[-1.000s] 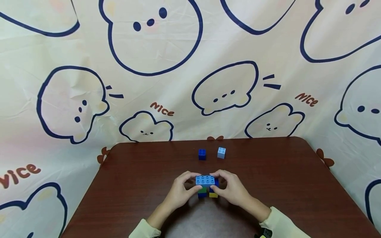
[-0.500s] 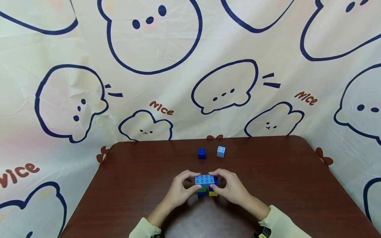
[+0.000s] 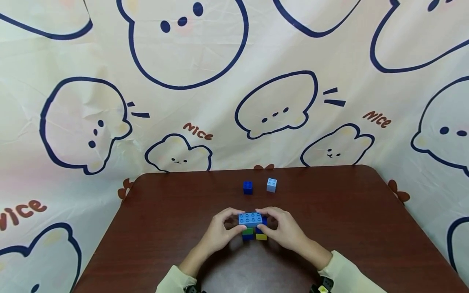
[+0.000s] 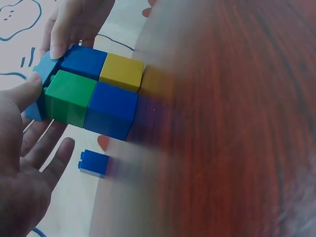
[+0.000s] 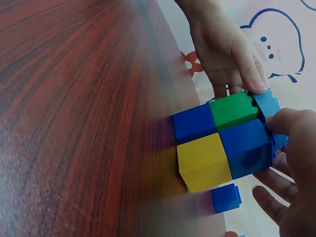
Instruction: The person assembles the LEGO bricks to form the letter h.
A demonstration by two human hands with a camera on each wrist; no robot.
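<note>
Both hands pinch a light blue eight-stud building brick (image 3: 250, 219) between thumb and fingers: my left hand (image 3: 218, 231) at its left end, my right hand (image 3: 287, 231) at its right. Beneath it stand two short columns side by side. The left column is a green brick (image 4: 71, 98) on a dark blue brick (image 4: 112, 109); the right one is a blue brick (image 5: 246, 148) on a yellow brick (image 5: 204, 163). Some studs of the green brick show under the light blue brick, so a gap is visible there. Fingertips behind the bricks are partly hidden in the head view.
Toward the far edge of the brown table (image 3: 176, 211) stand a small dark blue brick (image 3: 248, 187) and a small light blue brick (image 3: 271, 185), apart from each other. A patterned cloth (image 3: 220, 101) hangs behind the table.
The whole head view has shifted slightly, with the table and hands a little higher in it. Both hands keep the same hold on the light blue brick over the columns.
</note>
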